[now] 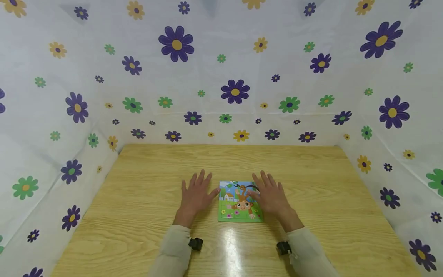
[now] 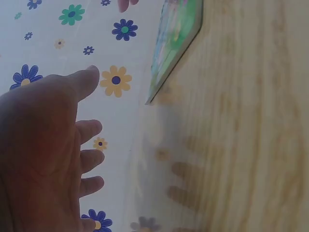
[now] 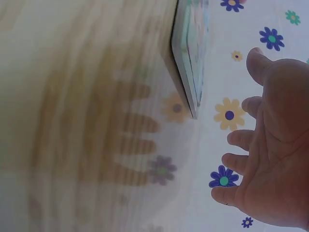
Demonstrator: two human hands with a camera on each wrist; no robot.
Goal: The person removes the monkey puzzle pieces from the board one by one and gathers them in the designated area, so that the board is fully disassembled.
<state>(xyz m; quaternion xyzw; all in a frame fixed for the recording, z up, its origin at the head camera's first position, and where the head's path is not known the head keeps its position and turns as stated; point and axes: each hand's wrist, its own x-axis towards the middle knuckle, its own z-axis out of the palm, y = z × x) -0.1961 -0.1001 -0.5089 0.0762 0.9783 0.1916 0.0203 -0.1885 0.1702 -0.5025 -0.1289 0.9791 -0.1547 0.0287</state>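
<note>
A square picture puzzle [image 1: 237,206] with a cartoon monkey, a small house and flowers lies flat on the wooden table. To its left, my left hand [image 1: 196,197] is held with fingers spread, the thumb close to the puzzle's left edge. On the other side my right hand [image 1: 273,196] has its fingers spread too, its thumb overlapping the picture's upper right part in the head view. Both wrist views show a gap between the palms and the tabletop. Neither hand grips anything. In the left wrist view the puzzle [image 2: 178,34] appears edge-on, as a thin board.
The light wooden table [image 1: 155,165] reflects the hands. White cloth [image 1: 207,77] printed with purple, green and yellow flowers rises behind the table and along both sides. Each wrist carries a small black device [image 1: 196,244] at the sleeve cuff.
</note>
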